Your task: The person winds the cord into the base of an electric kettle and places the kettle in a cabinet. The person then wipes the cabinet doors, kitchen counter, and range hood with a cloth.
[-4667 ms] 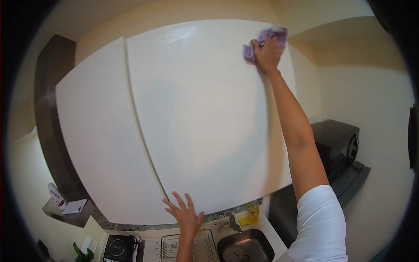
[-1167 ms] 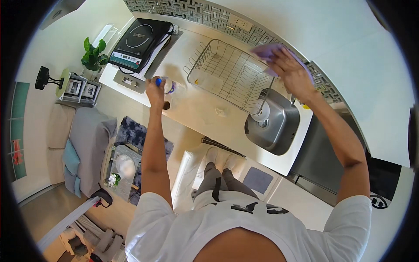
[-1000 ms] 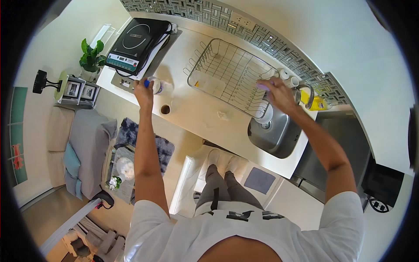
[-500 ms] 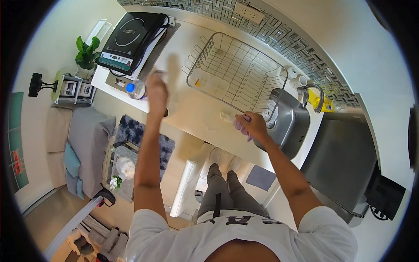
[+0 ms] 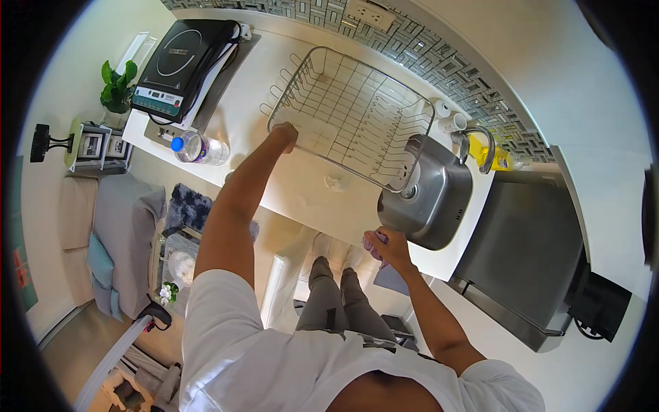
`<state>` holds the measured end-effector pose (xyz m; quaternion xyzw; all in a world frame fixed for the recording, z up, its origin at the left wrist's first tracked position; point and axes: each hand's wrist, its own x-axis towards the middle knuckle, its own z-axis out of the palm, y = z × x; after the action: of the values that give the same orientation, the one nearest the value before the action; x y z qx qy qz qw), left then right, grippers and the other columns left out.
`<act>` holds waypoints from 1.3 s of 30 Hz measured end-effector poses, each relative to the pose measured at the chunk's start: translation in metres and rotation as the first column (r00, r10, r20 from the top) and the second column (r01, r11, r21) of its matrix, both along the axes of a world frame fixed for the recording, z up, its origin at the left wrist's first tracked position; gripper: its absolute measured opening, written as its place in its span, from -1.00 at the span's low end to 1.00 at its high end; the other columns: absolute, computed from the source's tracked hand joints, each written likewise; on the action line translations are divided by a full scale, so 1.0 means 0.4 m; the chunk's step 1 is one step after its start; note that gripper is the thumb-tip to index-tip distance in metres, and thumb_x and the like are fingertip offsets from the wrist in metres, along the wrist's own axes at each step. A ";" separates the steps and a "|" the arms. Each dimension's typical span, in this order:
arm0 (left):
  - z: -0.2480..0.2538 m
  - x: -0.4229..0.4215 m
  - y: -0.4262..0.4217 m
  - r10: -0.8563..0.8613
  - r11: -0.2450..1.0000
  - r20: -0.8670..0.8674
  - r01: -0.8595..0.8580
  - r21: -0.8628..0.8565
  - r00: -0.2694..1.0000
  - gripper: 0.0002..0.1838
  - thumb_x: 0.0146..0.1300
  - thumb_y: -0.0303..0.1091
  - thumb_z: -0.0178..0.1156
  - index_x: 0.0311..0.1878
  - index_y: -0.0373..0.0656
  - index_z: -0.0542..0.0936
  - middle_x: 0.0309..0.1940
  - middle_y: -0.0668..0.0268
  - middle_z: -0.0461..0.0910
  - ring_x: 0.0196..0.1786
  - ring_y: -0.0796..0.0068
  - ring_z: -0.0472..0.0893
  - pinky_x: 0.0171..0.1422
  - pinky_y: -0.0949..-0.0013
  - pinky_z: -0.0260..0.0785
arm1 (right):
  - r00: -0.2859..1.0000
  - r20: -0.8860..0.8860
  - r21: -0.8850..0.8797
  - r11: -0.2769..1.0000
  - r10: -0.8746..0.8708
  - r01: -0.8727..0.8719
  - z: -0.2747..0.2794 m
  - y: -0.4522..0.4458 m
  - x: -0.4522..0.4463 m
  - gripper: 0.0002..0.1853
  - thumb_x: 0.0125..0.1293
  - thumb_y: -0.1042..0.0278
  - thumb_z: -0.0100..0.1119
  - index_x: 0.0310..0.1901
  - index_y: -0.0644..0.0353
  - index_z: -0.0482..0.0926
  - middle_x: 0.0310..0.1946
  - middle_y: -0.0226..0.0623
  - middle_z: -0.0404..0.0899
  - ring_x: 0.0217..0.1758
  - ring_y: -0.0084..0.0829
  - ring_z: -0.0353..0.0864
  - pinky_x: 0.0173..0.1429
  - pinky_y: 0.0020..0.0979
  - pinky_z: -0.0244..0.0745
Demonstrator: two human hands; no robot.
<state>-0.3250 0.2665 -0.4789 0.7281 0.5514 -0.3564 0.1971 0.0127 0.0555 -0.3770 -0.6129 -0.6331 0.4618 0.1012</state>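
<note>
My left hand [image 5: 283,136] is closed at the near left corner of the wire dish rack [image 5: 347,159], apparently gripping its rim; the fingertips are partly hidden. A pale, translucent tray lies inside that end of the rack. In front of the counter edge, below the sink, my right hand [image 5: 390,247] holds a crumpled purple cloth [image 5: 373,244]. A clear plastic bottle [image 5: 206,150] with a blue cap is on the counter, left of my left forearm. Between the hands, a small pale wet-looking patch [image 5: 334,181] marks the countertop.
A steel sink [image 5: 439,206] with a curved faucet [image 5: 489,154] is at the right. Beside it are a yellow soap bottle [image 5: 500,159] and a white cup [image 5: 451,123]. A black induction cooker [image 5: 180,62] occupies the far left of the counter.
My left hand has moved right from beside the bottle to the rack's corner. My right hand has drawn the purple cloth back from the counter, past its front edge. The view has shifted slightly.
</note>
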 end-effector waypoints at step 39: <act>-0.227 0.304 -0.437 0.138 0.764 0.771 -0.563 0.316 0.621 -0.60 0.13 -0.58 0.08 0.09 -0.22 0.53 0.12 0.03 0.41 0.16 -0.09 0.39 0.17 0.06 0.38 | 0.963 -0.113 -0.068 0.969 -0.243 0.237 0.035 -0.147 0.119 -0.66 0.21 0.05 0.28 -0.43 0.21 0.61 -0.66 -0.34 0.53 -0.60 -0.49 0.53 -0.44 -0.43 0.45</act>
<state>-0.2035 0.0919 -0.5696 0.7025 0.6442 0.1669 0.2525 0.0602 -0.0032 -0.3631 -0.6587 -0.5344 0.4989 0.1778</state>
